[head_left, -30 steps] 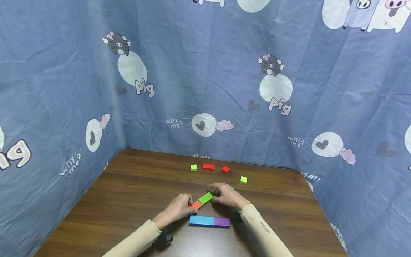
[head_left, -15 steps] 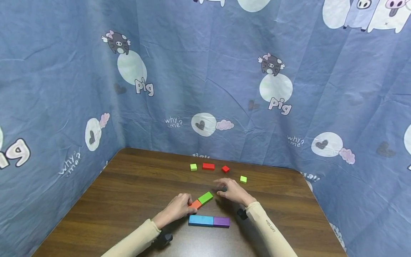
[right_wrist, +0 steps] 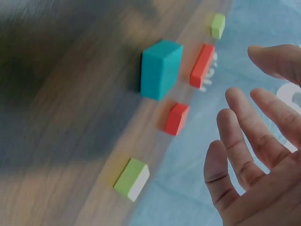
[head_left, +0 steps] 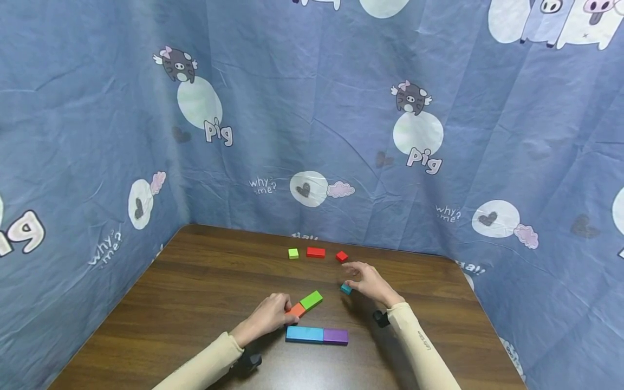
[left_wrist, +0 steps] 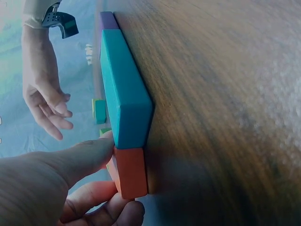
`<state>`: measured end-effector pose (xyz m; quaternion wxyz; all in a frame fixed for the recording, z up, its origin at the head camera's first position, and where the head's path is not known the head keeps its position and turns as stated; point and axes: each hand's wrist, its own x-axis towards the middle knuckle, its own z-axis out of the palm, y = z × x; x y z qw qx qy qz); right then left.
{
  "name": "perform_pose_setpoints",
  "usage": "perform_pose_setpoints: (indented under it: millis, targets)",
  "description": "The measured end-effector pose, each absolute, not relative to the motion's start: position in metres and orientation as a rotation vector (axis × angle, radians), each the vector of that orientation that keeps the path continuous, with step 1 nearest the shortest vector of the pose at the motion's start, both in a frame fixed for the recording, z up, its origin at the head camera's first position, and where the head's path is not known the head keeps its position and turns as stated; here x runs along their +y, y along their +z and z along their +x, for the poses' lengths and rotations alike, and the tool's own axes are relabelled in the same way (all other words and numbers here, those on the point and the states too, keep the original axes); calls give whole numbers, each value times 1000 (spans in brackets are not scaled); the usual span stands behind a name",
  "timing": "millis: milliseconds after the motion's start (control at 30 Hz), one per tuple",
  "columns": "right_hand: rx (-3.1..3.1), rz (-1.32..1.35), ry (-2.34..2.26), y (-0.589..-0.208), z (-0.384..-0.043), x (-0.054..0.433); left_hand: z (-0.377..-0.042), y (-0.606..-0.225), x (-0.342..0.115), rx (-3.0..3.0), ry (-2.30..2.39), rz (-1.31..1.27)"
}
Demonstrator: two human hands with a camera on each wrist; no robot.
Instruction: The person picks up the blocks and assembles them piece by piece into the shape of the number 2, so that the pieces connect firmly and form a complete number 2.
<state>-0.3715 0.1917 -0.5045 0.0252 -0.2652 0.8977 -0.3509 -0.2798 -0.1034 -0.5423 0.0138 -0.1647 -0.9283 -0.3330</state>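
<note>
My left hand (head_left: 270,314) pinches an orange block (head_left: 296,310) between thumb and fingers. A green block (head_left: 311,300) lies end to end with it, the pair slanting up to the right. Just in front, a long blue block (head_left: 304,334) and a purple block (head_left: 336,337) form a straight row. My right hand (head_left: 370,283) hovers with spread, relaxed fingers over a small blue block (head_left: 346,288). Nothing is between its fingers in the right wrist view, where that teal-looking blue block (right_wrist: 161,70) stands apart from the hand (right_wrist: 263,155).
Along the table's back lie a yellow-green cube (head_left: 293,253), a red bar (head_left: 316,252) and a red cube (head_left: 342,257). Another yellow-green block (right_wrist: 132,179) shows in the right wrist view, hidden behind the hand from above. A blue curtain (head_left: 312,135) hangs behind the wooden table (head_left: 205,281).
My right hand has drawn away from the green block toward the right, uncovering the small blue block and covering the right yellow-green one. My left hand stays in place on the orange block.
</note>
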Motion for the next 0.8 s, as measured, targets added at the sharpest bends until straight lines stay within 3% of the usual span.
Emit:
perform_pose_setpoints:
  millis: [800]
  targets:
    - [2794, -743, -1118, -530, -378, 213, -280, -543, -102, -2889, -1022, -497]
